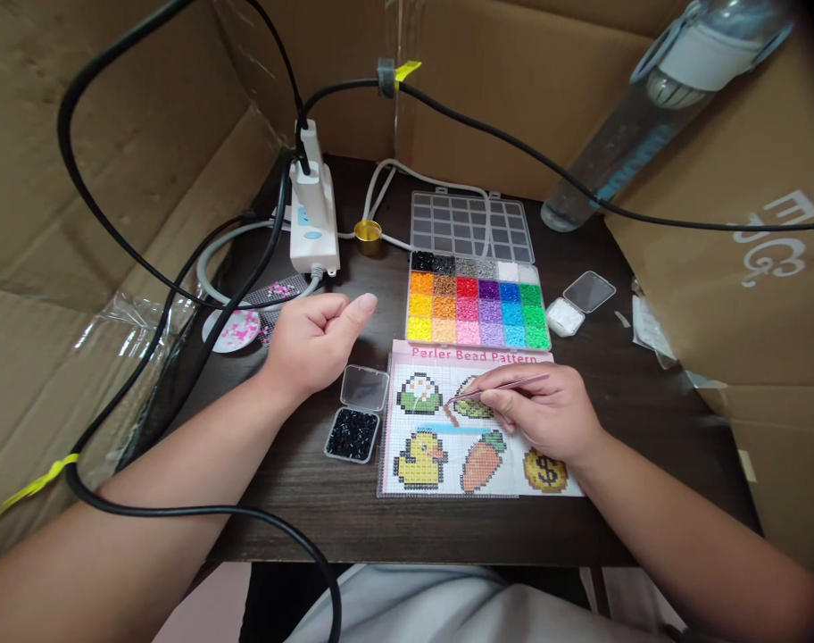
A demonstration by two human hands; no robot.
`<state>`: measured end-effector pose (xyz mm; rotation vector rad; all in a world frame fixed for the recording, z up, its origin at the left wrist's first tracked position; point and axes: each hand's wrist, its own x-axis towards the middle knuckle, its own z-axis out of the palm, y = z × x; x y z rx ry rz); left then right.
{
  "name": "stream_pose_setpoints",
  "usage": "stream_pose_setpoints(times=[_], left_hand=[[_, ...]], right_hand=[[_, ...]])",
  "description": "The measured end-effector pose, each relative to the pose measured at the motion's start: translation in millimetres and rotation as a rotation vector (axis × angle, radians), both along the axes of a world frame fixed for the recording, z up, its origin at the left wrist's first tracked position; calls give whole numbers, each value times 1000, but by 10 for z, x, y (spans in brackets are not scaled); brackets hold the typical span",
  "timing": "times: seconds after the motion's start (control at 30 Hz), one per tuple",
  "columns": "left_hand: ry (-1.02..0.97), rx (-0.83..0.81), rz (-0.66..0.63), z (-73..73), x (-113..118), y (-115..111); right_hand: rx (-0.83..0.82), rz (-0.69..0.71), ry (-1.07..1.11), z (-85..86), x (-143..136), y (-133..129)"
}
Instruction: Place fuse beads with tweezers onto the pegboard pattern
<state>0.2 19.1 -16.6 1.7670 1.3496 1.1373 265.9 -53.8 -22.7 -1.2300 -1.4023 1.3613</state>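
My right hand pinches slim pinkish tweezers over the Perler bead pattern sheet. The tweezer tips point left, close to a short line of brown beads. A clear pegboard appears to lie over the sheet, with a yellow duck, a carrot and a green-and-white figure showing. A gold coin picture is by my right wrist. My left hand is curled closed, thumb on top, with nothing visible in it, above the small box of black beads.
Behind the sheet sits a sorted bead case with its clear lid open. A small box of white beads stands right. A power strip, gold cup, black cable and water bottle surround the work, inside cardboard walls.
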Motion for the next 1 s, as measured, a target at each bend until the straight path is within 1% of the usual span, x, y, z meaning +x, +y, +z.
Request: stream_pose_setpoints(times=[0.17, 0.27, 0.5, 0.83, 1.0], left_hand=[[-4, 4, -2, -10, -1, 5], [-1, 4, -9, -20, -7, 13], [4, 7, -6, -15, -6, 8], [-1, 14, -12, -29, -12, 18], [5, 17, -7, -28, -10, 16]], right_hand=[[58, -4, -37, 15, -8, 6], [66, -14, -35, 21, -17, 7], [43, -20, -16, 18, -19, 0], [73, 4, -33, 12, -5, 5], [55, 9, -26, 16, 2, 6]])
